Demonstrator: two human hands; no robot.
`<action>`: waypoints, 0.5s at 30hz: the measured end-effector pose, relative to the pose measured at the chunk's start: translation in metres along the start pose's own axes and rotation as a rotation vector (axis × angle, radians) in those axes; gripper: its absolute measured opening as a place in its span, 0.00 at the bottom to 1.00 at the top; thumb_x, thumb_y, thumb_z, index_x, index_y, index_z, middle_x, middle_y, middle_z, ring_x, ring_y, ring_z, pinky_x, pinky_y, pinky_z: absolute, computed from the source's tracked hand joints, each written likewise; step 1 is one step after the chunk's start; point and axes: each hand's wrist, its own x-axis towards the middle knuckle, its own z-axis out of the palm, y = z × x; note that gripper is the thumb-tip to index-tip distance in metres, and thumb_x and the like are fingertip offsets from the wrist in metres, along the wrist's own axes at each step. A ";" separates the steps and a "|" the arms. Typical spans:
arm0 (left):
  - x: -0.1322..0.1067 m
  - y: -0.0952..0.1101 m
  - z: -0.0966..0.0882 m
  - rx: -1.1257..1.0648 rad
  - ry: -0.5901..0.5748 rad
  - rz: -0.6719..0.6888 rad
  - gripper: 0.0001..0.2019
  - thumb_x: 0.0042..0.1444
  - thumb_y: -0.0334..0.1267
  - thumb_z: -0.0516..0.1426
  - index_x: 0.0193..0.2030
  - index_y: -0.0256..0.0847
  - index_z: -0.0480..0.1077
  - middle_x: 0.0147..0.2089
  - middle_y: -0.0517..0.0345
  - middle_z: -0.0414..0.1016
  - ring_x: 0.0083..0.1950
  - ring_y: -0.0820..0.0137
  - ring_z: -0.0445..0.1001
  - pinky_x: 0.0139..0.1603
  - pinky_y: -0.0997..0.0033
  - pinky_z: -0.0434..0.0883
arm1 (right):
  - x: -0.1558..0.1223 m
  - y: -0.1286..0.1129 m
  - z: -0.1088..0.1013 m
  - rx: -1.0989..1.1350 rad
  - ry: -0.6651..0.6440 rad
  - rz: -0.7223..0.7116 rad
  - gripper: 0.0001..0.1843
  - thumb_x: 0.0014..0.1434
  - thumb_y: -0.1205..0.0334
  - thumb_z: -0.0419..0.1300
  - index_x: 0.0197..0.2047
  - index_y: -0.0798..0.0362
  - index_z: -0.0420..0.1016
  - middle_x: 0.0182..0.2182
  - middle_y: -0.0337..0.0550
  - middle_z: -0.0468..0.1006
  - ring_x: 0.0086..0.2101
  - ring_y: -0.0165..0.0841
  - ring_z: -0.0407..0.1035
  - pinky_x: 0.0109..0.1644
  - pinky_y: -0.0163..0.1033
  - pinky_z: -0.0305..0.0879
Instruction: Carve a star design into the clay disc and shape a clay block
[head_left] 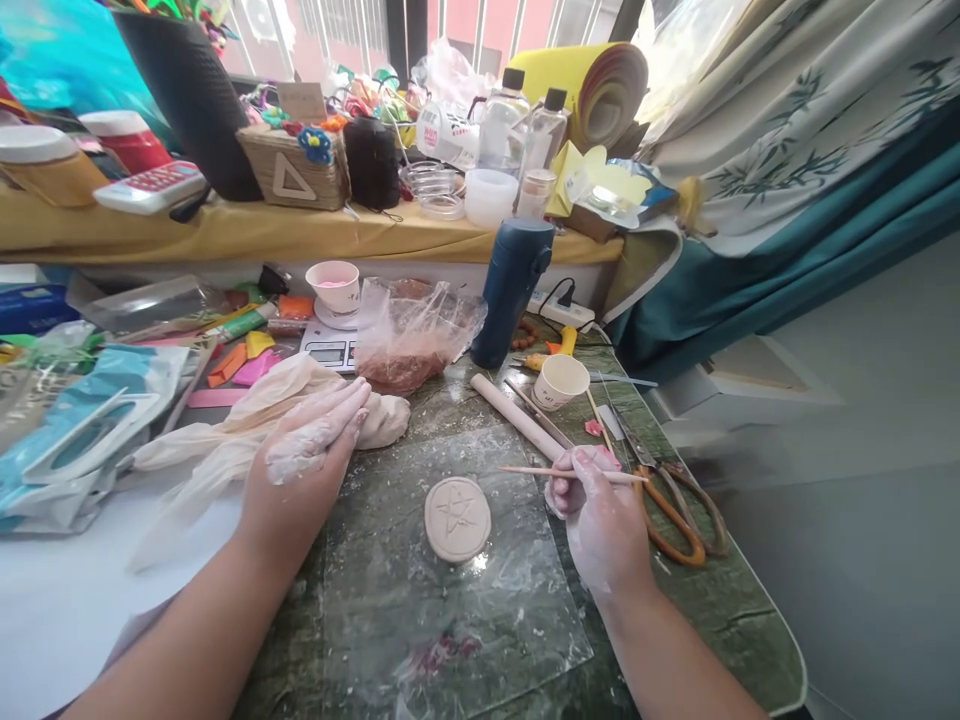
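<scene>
A round, flat piece of pale clay point(458, 519) with a star cut into its top lies on a clear sheet point(375, 610). My right hand point(604, 525), dusted white, is closed around a thin pointed wooden stick point(529, 470) to the right of the clay disc. The stick lies nearly level, its sharp end pointing left. My left hand point(319, 435), smeared with white, has its fingers stretched out together. It rests over a pale crumpled wrap point(225, 440) and beside a lump of pale clay point(385, 420); its palm is hidden.
A rolling pin point(514, 415), a paper cup point(561, 382) and scissors point(682, 525) lie to the right. Behind stand a dark blue flask point(514, 290), a bag of brown material point(409, 350) and a scale point(330, 347) bearing another cup point(334, 290). Packets point(90, 420) crowd the left.
</scene>
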 end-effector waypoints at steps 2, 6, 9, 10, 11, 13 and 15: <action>-0.002 -0.002 0.001 0.081 -0.049 0.051 0.17 0.71 0.43 0.55 0.62 0.47 0.77 0.65 0.57 0.79 0.69 0.55 0.74 0.76 0.47 0.65 | -0.001 -0.002 0.000 0.012 0.008 -0.003 0.17 0.59 0.47 0.69 0.31 0.51 0.74 0.23 0.34 0.69 0.22 0.27 0.62 0.22 0.32 0.55; -0.007 -0.003 0.001 0.200 -0.085 0.062 0.22 0.70 0.44 0.55 0.69 0.48 0.71 0.69 0.52 0.76 0.71 0.51 0.72 0.76 0.44 0.64 | 0.001 -0.013 -0.002 0.006 0.063 -0.101 0.16 0.61 0.48 0.68 0.31 0.51 0.73 0.23 0.34 0.69 0.23 0.28 0.64 0.24 0.32 0.58; -0.008 -0.004 0.003 0.185 -0.066 0.061 0.21 0.70 0.44 0.56 0.67 0.49 0.72 0.67 0.53 0.77 0.68 0.52 0.75 0.74 0.46 0.67 | 0.015 -0.034 -0.006 -0.062 0.117 -0.257 0.15 0.62 0.49 0.67 0.32 0.50 0.73 0.23 0.34 0.71 0.23 0.28 0.66 0.25 0.33 0.60; -0.009 -0.004 0.004 0.175 -0.051 0.064 0.20 0.70 0.44 0.57 0.67 0.49 0.73 0.66 0.53 0.78 0.67 0.53 0.76 0.73 0.47 0.68 | 0.023 -0.043 -0.008 -0.113 0.140 -0.317 0.15 0.62 0.48 0.66 0.33 0.50 0.73 0.23 0.34 0.71 0.23 0.29 0.67 0.25 0.33 0.61; -0.009 -0.005 0.004 0.169 -0.035 0.068 0.19 0.70 0.44 0.57 0.66 0.49 0.74 0.66 0.53 0.79 0.67 0.54 0.76 0.73 0.48 0.68 | 0.033 -0.053 -0.010 -0.183 0.164 -0.375 0.15 0.63 0.47 0.66 0.35 0.49 0.73 0.24 0.35 0.72 0.23 0.29 0.67 0.25 0.34 0.61; -0.010 -0.007 0.006 0.159 0.003 0.076 0.18 0.70 0.44 0.57 0.64 0.48 0.75 0.64 0.53 0.80 0.65 0.55 0.78 0.72 0.48 0.70 | 0.056 -0.072 -0.013 -0.393 0.187 -0.448 0.17 0.63 0.43 0.65 0.38 0.48 0.74 0.25 0.36 0.75 0.23 0.30 0.68 0.26 0.35 0.62; -0.009 -0.010 0.006 0.142 0.039 0.090 0.16 0.69 0.43 0.58 0.61 0.46 0.77 0.62 0.53 0.82 0.63 0.56 0.80 0.71 0.49 0.71 | 0.079 -0.085 -0.014 -0.672 0.161 -0.457 0.19 0.62 0.40 0.65 0.39 0.48 0.75 0.26 0.38 0.78 0.23 0.32 0.69 0.27 0.36 0.62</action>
